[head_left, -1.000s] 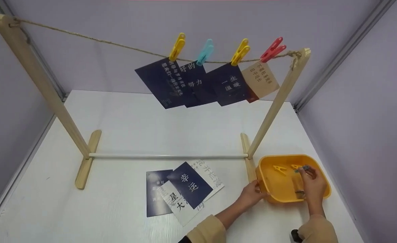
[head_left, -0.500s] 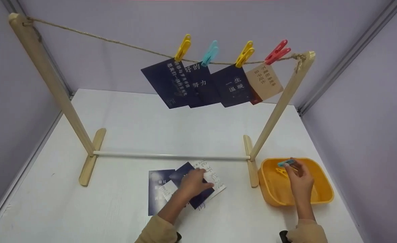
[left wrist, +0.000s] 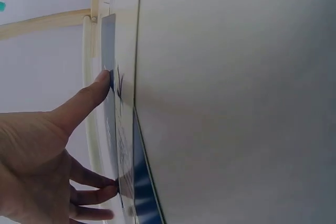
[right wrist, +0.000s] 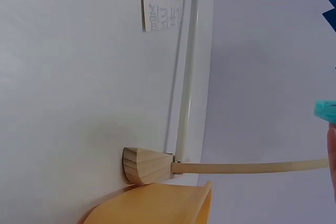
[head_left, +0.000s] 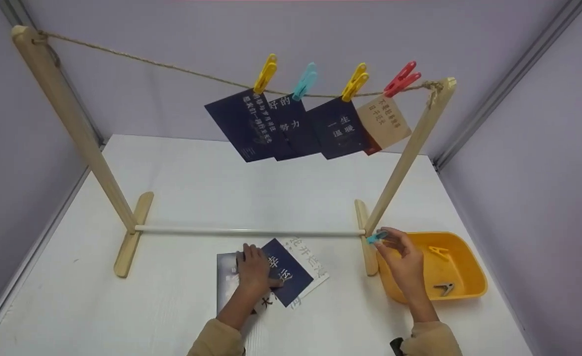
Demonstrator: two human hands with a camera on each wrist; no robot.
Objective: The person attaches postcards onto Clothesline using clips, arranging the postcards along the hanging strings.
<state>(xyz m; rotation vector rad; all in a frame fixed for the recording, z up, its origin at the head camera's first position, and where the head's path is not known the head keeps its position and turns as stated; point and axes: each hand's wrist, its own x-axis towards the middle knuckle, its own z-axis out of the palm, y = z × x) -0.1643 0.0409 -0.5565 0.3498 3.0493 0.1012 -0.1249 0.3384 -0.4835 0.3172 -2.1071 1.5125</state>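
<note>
Nearest are two tan sleeves (head_left: 216, 338), with a dark band (head_left: 396, 346) at the right wrist. The left hand (head_left: 253, 272) rests on a loose pile of cards, thumb and fingers spread apart, the thumb touching a navy card (head_left: 293, 279) that lies cornerwise on top and bears two large pale characters. Partly under the hand, a white card (head_left: 266, 300) shows black lettering; a second navy card (head_left: 224, 277), glossy with glare, sticks out at the left, and a white card with faint grey characters (head_left: 313, 262) at the right.

Well apart from it, the right hand (head_left: 404, 262) pinches a small turquoise clip (head_left: 376, 238) between thumb and fingers, above the foot of the right post (head_left: 407, 160) and by the near-left edge of an orange basket (head_left: 479, 279). Inside the basket lie a yellow clip (head_left: 439, 252) and a grey clip (head_left: 445, 288).

Beyond the pile, a white rod (head_left: 251, 231) joins the left post (head_left: 80, 133) to the right one. Farthest, a sagging rope (head_left: 162, 65) carries four tilted, overlapping cards: three navy cards with pale writing (head_left: 246, 126) and a beige one with a red-brown lower edge (head_left: 384, 118), clipped in yellow, turquoise, yellow and red.
</note>
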